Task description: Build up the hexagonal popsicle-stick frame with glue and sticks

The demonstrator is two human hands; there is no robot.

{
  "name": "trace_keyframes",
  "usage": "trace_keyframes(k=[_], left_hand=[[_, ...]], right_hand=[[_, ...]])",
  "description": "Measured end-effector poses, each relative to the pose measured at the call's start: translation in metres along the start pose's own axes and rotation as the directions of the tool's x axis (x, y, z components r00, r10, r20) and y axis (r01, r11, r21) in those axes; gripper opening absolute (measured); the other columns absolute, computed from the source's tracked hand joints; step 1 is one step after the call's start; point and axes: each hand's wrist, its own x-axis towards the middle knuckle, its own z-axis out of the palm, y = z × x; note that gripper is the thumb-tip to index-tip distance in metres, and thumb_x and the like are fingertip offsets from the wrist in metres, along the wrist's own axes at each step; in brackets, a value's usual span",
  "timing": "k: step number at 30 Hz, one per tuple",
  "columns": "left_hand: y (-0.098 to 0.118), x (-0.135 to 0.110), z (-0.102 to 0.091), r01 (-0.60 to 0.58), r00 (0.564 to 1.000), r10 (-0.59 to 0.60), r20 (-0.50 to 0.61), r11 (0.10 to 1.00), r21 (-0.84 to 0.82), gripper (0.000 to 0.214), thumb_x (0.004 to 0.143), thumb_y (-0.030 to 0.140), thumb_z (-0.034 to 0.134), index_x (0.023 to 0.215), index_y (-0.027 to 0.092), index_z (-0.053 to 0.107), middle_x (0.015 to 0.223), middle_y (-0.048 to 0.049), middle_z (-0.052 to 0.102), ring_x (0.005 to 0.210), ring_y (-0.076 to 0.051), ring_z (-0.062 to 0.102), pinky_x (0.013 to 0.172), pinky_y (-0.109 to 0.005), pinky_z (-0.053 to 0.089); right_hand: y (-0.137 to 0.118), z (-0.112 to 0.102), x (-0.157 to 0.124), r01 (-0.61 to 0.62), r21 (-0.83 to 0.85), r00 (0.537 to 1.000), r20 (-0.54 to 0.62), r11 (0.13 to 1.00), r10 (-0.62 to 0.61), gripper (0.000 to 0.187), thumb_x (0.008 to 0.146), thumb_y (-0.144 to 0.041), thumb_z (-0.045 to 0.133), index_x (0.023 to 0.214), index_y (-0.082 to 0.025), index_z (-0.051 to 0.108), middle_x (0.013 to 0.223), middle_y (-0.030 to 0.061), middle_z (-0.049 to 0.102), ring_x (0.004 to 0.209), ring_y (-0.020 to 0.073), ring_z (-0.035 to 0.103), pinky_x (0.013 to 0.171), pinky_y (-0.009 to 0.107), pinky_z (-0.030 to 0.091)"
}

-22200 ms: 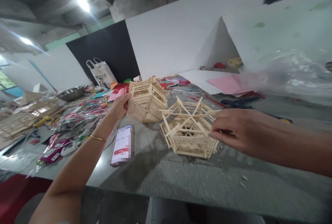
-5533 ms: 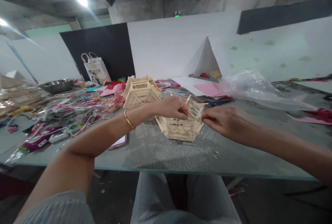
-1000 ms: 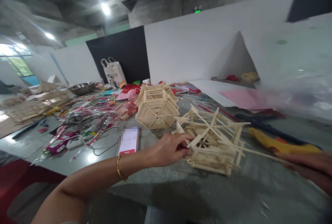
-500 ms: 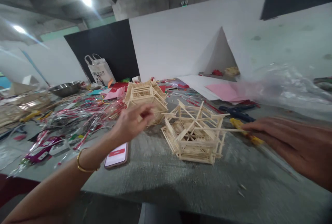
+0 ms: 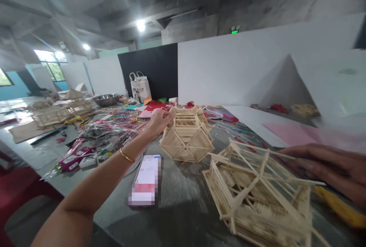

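My left hand (image 5: 162, 120) is closed, with bent fingers at the upper left edge of a six-sided model made of thin wooden sticks (image 5: 187, 140). A second stick model (image 5: 257, 190), with open spokes across its top, stands nearer me on the right. Beside its far right side is my right hand (image 5: 328, 167), blurred, with the fingers stretched out toward the frame's sticks. The fingertips are partly behind those sticks. A yellow-handled tool (image 5: 340, 205) lies under the right hand.
A phone (image 5: 147, 178) lies in front of my left forearm. Plastic wrappers (image 5: 105, 132), a purple packet (image 5: 76, 159) and a metal bowl (image 5: 106, 99) are at left. White sheets (image 5: 251, 121) and pink paper (image 5: 291, 132) lie behind the near model. A red stool (image 5: 20, 201) stands below the table edge.
My left hand has moved forward to the far stick model's upper left edge. The view has swung left and nearer, and the near model now appears larger and lower right.
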Motion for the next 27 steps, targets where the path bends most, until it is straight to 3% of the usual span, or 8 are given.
trace_keyframes(k=[4, 7, 14, 19, 22, 24, 27], left_hand=[[-0.008, 0.004, 0.001, -0.012, 1.0, 0.012, 0.015, 1.0, 0.027, 0.045, 0.082, 0.057, 0.047, 0.066, 0.016, 0.057, 0.062, -0.0029, 0.064, 0.057, -0.013, 0.057, 0.05, -0.02, 0.035], [-0.012, 0.006, 0.001, -0.03, 0.998, 0.03, 0.048, 1.0, -0.001, 0.044, 0.084, 0.054, 0.046, 0.067, 0.015, 0.058, 0.06, -0.0025, 0.063, 0.057, -0.012, 0.056, 0.05, -0.019, 0.037], [-0.015, -0.004, 0.0, -0.007, 0.992, 0.027, 0.123, 0.987, -0.16, 0.04, 0.085, 0.051, 0.046, 0.076, 0.014, 0.059, 0.067, -0.0017, 0.063, 0.056, -0.01, 0.057, 0.05, -0.019, 0.043], [-0.015, -0.007, 0.002, 0.026, 0.991, 0.007, 0.132, 0.968, -0.248, 0.031, 0.084, 0.044, 0.05, 0.084, 0.014, 0.057, 0.07, -0.0007, 0.062, 0.055, -0.009, 0.056, 0.05, -0.018, 0.043], [-0.016, -0.007, 0.003, 0.032, 0.992, 0.004, 0.127, 0.961, -0.275, 0.03, 0.086, 0.044, 0.048, 0.08, 0.015, 0.055, 0.068, -0.0002, 0.06, 0.055, -0.01, 0.057, 0.05, -0.02, 0.043], [-0.017, -0.007, 0.004, 0.042, 0.992, -0.007, 0.125, 0.961, -0.275, 0.03, 0.087, 0.044, 0.046, 0.077, 0.016, 0.053, 0.066, 0.0002, 0.059, 0.055, -0.011, 0.058, 0.05, -0.02, 0.043], [-0.019, -0.007, 0.005, 0.022, 0.997, -0.007, 0.078, 0.981, -0.191, 0.029, 0.088, 0.042, 0.045, 0.079, 0.016, 0.056, 0.067, -0.0003, 0.062, 0.059, -0.012, 0.059, 0.053, -0.02, 0.042]], right_hand=[[-0.002, 0.011, 0.014, -0.083, 0.109, 0.993, 0.094, 0.991, 0.073, 0.026, 0.085, -0.053, 0.047, 0.094, -0.035, 0.064, 0.091, 0.004, 0.067, 0.081, 0.0274, 0.062, 0.071, 0.041, 0.05], [0.005, 0.015, 0.031, -0.103, 0.108, 0.987, 0.131, 0.989, 0.088, 0.022, 0.082, -0.047, 0.05, 0.093, -0.034, 0.064, 0.089, 0.0021, 0.068, 0.079, 0.0251, 0.062, 0.067, 0.037, 0.05], [0.025, 0.019, 0.069, 0.058, 0.029, 0.937, 0.343, 0.998, -0.064, 0.033, 0.082, -0.058, 0.051, 0.098, -0.034, 0.069, 0.102, 0.002, 0.068, 0.094, 0.025, 0.064, 0.073, 0.034, 0.055], [0.003, 0.025, 0.077, 0.049, 0.0, 0.96, 0.276, 0.999, -0.047, 0.046, 0.075, -0.069, 0.049, 0.088, -0.031, 0.072, 0.096, 0.0061, 0.069, 0.084, 0.0287, 0.065, 0.068, 0.041, 0.055], [-0.005, 0.028, 0.084, -0.016, 0.046, 0.959, 0.284, 0.999, 0.002, 0.044, 0.069, -0.066, 0.053, 0.085, -0.029, 0.071, 0.089, 0.007, 0.069, 0.079, 0.0278, 0.064, 0.065, 0.039, 0.054], [-0.008, 0.033, 0.092, -0.124, 0.13, 0.964, 0.252, 0.984, 0.088, 0.042, 0.066, -0.062, 0.054, 0.079, -0.026, 0.069, 0.071, 0.0072, 0.065, 0.064, 0.0238, 0.06, 0.055, 0.034, 0.05], [-0.018, 0.049, 0.106, -0.297, 0.348, 0.94, 0.273, 0.889, 0.206, 0.035, 0.07, -0.055, 0.055, 0.062, -0.022, 0.057, 0.052, 0.0033, 0.05, 0.047, 0.0155, 0.047, 0.043, 0.026, 0.04]])
